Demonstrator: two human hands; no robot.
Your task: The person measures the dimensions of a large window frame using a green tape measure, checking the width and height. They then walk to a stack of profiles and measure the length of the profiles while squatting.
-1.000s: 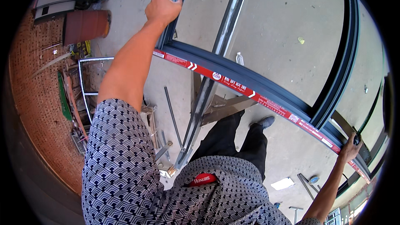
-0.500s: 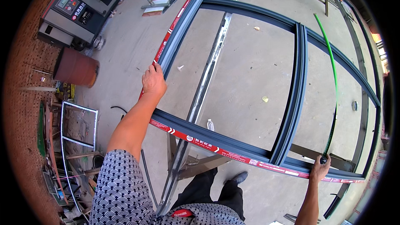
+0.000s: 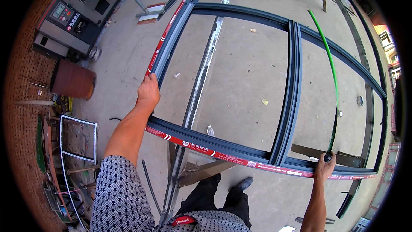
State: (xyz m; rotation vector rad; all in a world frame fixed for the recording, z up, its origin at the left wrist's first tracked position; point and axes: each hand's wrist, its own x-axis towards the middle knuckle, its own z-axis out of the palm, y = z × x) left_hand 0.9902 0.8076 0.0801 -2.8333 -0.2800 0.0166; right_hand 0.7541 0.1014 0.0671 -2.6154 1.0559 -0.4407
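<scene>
A large dark grey aluminium window frame (image 3: 288, 103) with red protective tape along its edges is held up in front of me, above a concrete floor. My left hand (image 3: 148, 91) grips the frame's left side bar, a little above the lower left corner. My right hand (image 3: 325, 166) clasps the bottom bar near its right end, where a thin green strip (image 3: 329, 64) curves up from the hand across the right pane opening. A vertical mullion divides the frame just left of that hand.
A long metal rail (image 3: 201, 77) lies on the floor under the frame. A grey machine with a control panel (image 3: 66, 19) and a rusty barrel (image 3: 73, 79) stand at the left. A small white-edged frame (image 3: 77, 146) and scrap lie by the brick wall. More profiles lean at right.
The frame has swung down and away in the view, so more of it shows. My left hand kept its grip on the side bar; my right hand stayed on the bottom bar.
</scene>
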